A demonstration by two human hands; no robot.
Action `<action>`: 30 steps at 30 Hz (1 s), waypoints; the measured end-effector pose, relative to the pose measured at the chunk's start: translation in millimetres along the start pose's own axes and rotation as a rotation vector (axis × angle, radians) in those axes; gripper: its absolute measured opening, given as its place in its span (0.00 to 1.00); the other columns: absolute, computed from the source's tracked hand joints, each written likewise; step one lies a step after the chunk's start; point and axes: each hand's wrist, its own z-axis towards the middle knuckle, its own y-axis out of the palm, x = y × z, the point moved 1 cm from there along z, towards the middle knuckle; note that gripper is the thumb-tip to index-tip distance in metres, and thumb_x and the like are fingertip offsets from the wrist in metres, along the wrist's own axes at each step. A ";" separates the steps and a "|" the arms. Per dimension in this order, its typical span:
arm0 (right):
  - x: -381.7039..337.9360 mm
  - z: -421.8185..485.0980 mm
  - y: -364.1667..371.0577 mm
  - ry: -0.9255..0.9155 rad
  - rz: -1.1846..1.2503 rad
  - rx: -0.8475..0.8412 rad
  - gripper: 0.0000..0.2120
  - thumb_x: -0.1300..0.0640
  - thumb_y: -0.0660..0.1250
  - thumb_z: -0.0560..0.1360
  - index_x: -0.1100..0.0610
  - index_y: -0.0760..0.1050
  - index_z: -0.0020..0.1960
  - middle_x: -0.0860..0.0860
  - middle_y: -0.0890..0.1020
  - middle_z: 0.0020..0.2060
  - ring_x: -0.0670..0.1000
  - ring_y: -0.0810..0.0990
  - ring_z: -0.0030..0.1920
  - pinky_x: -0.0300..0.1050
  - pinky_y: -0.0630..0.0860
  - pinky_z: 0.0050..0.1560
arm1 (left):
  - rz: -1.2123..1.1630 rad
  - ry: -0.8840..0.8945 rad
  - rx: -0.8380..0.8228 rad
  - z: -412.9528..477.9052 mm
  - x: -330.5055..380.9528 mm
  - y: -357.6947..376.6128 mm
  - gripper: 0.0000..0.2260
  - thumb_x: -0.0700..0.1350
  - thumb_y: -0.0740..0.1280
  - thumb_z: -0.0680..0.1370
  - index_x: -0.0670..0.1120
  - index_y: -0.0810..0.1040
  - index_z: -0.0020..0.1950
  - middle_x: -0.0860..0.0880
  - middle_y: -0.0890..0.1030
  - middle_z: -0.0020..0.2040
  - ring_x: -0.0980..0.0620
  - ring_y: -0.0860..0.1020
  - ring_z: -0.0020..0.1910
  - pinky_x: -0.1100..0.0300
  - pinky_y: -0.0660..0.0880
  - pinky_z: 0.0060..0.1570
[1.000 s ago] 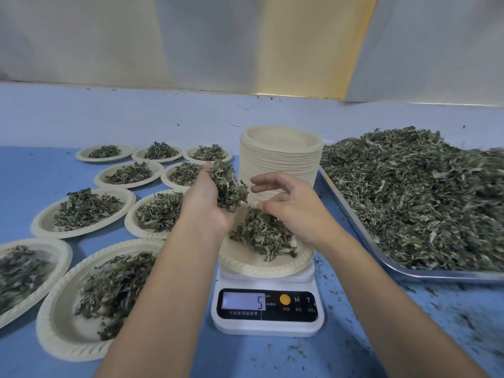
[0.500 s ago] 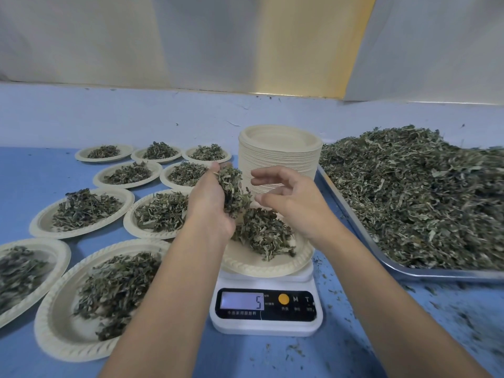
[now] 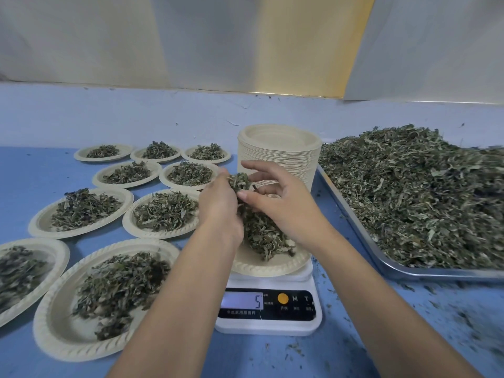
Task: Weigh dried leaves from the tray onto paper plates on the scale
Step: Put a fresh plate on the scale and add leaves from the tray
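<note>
One clump of dried leaves (image 3: 240, 181) sits in the left hand (image 3: 218, 211), fingers curled round it, held up above the paper plate (image 3: 270, 266) on the scale (image 3: 268, 321). The right hand (image 3: 283, 208) is pressed in close from the other side, so the hands are together. Its thumb tip and bent fingers touch the clump and the index finger is stretched out over it. Can't tell if it actually pinches any leaf.

Below both hands a loose pile of leaves (image 3: 263, 237) lies on the paper plate, partly hidden by the wrists. The plate rests centred on the white scale. The display (image 3: 242, 300) shows 5, with an orange button beside it.

Behind the hands there's a tall stack of empty plates (image 3: 281, 151), just beside the corner of the metal tray (image 3: 403, 272). The tray is to the right of the scale, heaped with a big mound of leaves (image 3: 422, 203).

To the left are nine filled plates (image 3: 38, 223) in rough rows on the blue table (image 3: 35, 170), each with a leaf portion; the nearest-left one is cut off by the frame edge. Leaf crumbs (image 3: 450, 323) are scattered on the table in front of the tray.
</note>
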 end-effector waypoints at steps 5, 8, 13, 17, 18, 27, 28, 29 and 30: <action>0.8 0.3 1.8 -0.046 -0.029 0.058 0.11 0.65 0.71 0.71 0.50 0.80 0.47 0.43 0.82 0.43 0.45 0.78 0.40 0.47 0.78 0.50 | 0.193 0.159 -0.024 -7.4 -5.4 4.6 0.09 0.49 0.57 0.82 0.46 0.73 0.51 0.46 0.80 0.48 0.49 0.79 0.49 0.58 0.76 0.47; 4.7 3.2 -1.8 -0.039 -0.025 0.087 0.12 0.66 0.71 0.71 0.48 0.79 0.42 0.44 0.82 0.38 0.47 0.79 0.39 0.54 0.79 0.50 | 0.236 0.178 -0.046 -9.0 -7.0 5.4 0.13 0.50 0.56 0.82 0.42 0.74 0.56 0.44 0.80 0.51 0.48 0.80 0.50 0.57 0.76 0.48; 11.1 8.9 -8.8 -0.033 0.118 0.090 0.12 0.68 0.71 0.71 0.50 0.79 0.40 0.45 0.82 0.33 0.42 0.79 0.32 0.41 0.79 0.37 | 0.209 0.188 -0.006 -6.6 -1.8 1.8 0.12 0.50 0.57 0.82 0.44 0.73 0.48 0.45 0.78 0.44 0.49 0.76 0.41 0.58 0.74 0.41; 16.6 12.0 -19.7 0.026 0.094 0.166 0.12 0.65 0.73 0.70 0.49 0.79 0.37 0.46 0.83 0.33 0.43 0.80 0.31 0.44 0.80 0.40 | 0.157 0.120 0.043 -1.1 6.0 -4.9 0.12 0.52 0.58 0.81 0.45 0.74 0.47 0.44 0.76 0.45 0.48 0.74 0.44 0.52 0.72 0.48; 18.4 12.3 -22.4 0.057 0.069 0.191 0.11 0.64 0.73 0.70 0.49 0.79 0.37 0.47 0.82 0.34 0.44 0.80 0.31 0.49 0.81 0.43 | 0.141 0.108 0.049 -0.4 7.0 -5.7 0.12 0.52 0.58 0.81 0.45 0.74 0.45 0.44 0.76 0.45 0.48 0.74 0.44 0.52 0.73 0.48; 26.8 7.1 -29.2 0.059 -0.434 0.175 0.03 0.54 0.72 0.72 0.54 0.81 0.43 0.46 0.79 0.32 0.45 0.76 0.35 0.41 0.72 0.37 | 0.049 0.043 0.077 -0.7 6.9 -6.5 0.14 0.50 0.60 0.81 0.47 0.72 0.37 0.51 0.74 0.35 0.54 0.72 0.31 0.69 0.69 0.21; 26.9 6.2 -28.5 0.063 -0.459 0.152 0.06 0.52 0.71 0.73 0.55 0.81 0.41 0.46 0.79 0.30 0.43 0.74 0.32 0.39 0.70 0.35 | 0.042 0.036 0.082 -0.4 7.5 -6.8 0.14 0.50 0.60 0.81 0.47 0.72 0.37 0.51 0.74 0.34 0.55 0.72 0.30 0.70 0.67 0.20; 26.6 5.5 -27.9 0.075 -0.463 0.128 0.11 0.50 0.70 0.74 0.56 0.80 0.38 0.47 0.76 0.27 0.42 0.71 0.29 0.37 0.67 0.32 | 0.034 0.031 0.087 -0.2 8.2 -7.1 0.15 0.50 0.60 0.81 0.47 0.72 0.36 0.52 0.73 0.33 0.55 0.72 0.29 0.71 0.67 0.19; 26.1 4.7 -27.8 0.090 -0.448 0.106 0.17 0.49 0.69 0.75 0.59 0.77 0.33 0.49 0.72 0.24 0.44 0.67 0.26 0.37 0.63 0.29 | 0.026 0.029 0.092 -0.1 8.8 -7.4 0.15 0.49 0.61 0.81 0.47 0.72 0.35 0.52 0.74 0.32 0.55 0.72 0.27 0.71 0.67 0.19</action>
